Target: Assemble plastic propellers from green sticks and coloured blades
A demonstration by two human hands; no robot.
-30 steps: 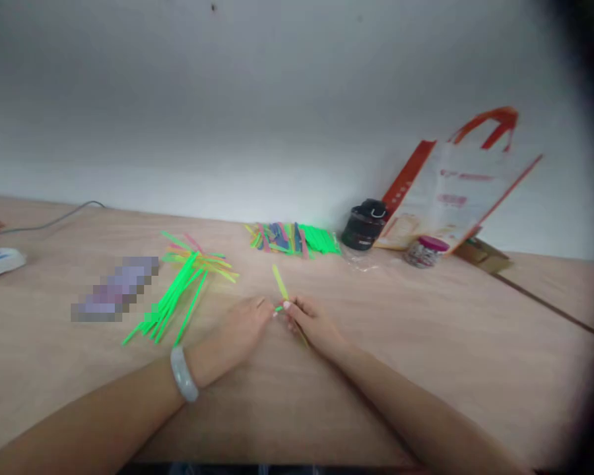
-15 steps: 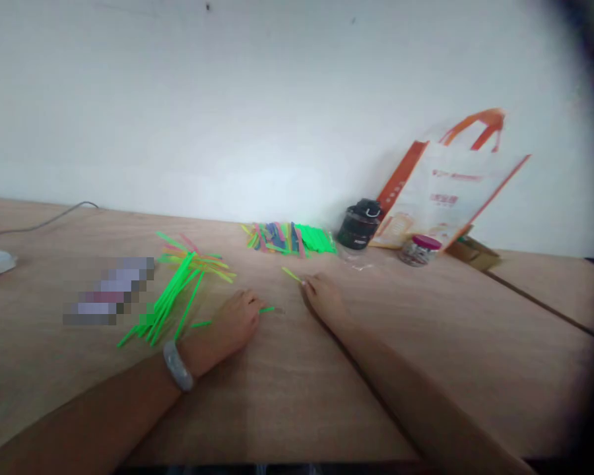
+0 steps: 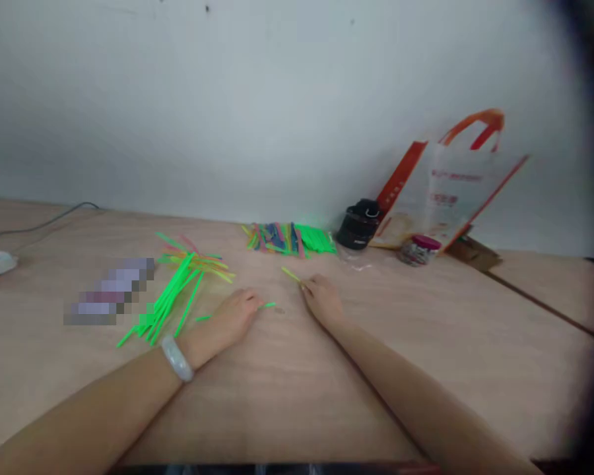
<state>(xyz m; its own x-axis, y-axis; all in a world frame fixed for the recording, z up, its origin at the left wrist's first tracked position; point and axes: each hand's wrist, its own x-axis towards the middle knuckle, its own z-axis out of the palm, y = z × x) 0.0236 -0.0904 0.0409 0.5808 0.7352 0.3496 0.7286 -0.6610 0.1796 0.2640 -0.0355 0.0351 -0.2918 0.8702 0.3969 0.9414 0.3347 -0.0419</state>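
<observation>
Just in front of the batch of coloured strips (image 3: 290,239) on the tabletop (image 3: 426,369), I have my left hand (image 3: 235,316) lying relaxed and open, a pale bangle (image 3: 177,358) on its wrist and its fingertips (image 3: 255,298) just beside a short green straw (image 3: 267,305). My right hand (image 3: 321,300) rests with its fingertips (image 3: 307,285) touching the end of a yellow-green straw (image 3: 291,274); I cannot tell whether they pinch it. Left of that batch lies a loose heap of neon green and yellow straws (image 3: 183,290). Right of it stand a black canister (image 3: 359,224), a pink-lidded jar (image 3: 420,251) and a paper bag with orange handles (image 3: 450,191), leaning on the wall.
</observation>
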